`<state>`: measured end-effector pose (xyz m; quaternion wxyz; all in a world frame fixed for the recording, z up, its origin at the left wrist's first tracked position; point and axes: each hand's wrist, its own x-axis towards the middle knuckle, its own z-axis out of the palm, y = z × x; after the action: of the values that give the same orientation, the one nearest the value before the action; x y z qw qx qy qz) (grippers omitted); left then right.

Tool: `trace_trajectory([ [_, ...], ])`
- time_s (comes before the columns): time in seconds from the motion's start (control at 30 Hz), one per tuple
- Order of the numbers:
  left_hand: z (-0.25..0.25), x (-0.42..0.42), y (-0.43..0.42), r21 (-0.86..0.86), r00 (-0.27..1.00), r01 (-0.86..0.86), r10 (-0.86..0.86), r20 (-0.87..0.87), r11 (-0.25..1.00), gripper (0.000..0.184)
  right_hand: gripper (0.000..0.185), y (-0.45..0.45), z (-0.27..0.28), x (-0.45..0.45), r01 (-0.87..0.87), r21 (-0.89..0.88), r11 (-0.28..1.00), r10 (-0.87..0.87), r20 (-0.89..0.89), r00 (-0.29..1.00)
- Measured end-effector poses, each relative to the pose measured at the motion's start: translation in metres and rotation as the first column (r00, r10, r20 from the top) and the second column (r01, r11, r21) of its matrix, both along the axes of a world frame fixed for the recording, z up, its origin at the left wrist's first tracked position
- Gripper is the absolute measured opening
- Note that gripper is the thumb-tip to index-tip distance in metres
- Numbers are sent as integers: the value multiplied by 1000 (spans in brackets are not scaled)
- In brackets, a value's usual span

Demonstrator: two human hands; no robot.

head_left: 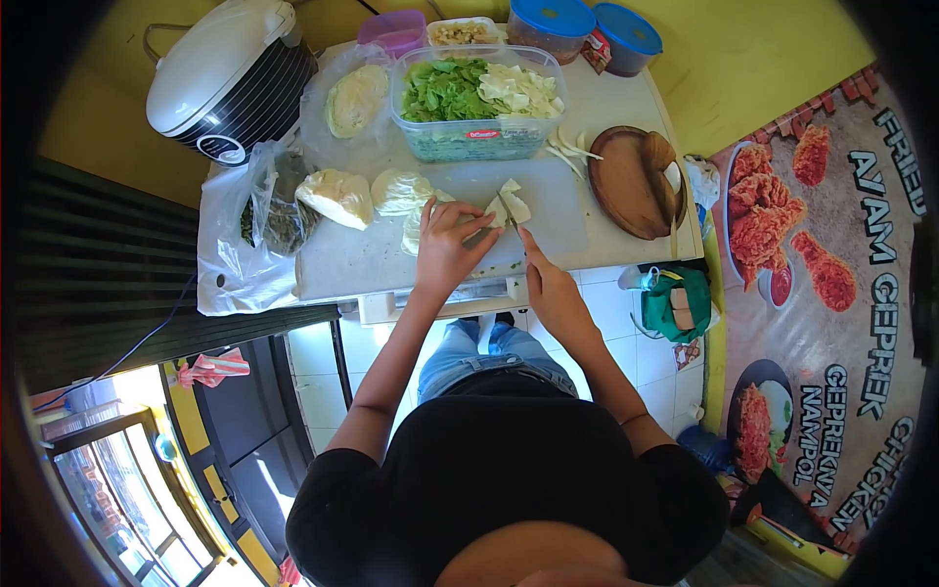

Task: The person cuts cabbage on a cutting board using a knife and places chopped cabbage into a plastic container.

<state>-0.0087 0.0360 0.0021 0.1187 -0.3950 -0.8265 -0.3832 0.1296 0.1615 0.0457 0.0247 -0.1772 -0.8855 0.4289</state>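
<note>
My right hand (553, 293) is closed round the handle of a knife (513, 223), whose blade is at the pale cabbage piece (514, 203) on the cutting board (559, 220). From the other side, the fingertips of my left hand (452, 240) press on the cabbage beside the blade. More cabbage leaves (399, 192) lie just beyond and partly under my left hand. Further left rests a cut chunk of cabbage (336, 198). Behind the board stands a clear plastic tub (479, 140) holding chopped green leaves and cut cabbage.
A wooden mortar (626, 186) with a pestle sits at the right, near some pale strips (570, 147). Bagged cabbage (357, 101) and a bag of dark leaves (286, 210) lie left. At the back are a rice cooker (230, 78) and blue-lidded containers (553, 18).
</note>
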Motion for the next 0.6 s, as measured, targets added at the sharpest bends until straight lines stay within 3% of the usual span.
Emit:
trace_trajectory([
  [0.43,-1,0,2,16,1000,-23,23,12,1000,23,56,2,-20,-2,-36,39,999,39,-83,996],
  [0.6,-2,0,1,29,999,-29,28,19,999,24,58,-5,-7,21,-14,-2,1000,14,49,999],
])
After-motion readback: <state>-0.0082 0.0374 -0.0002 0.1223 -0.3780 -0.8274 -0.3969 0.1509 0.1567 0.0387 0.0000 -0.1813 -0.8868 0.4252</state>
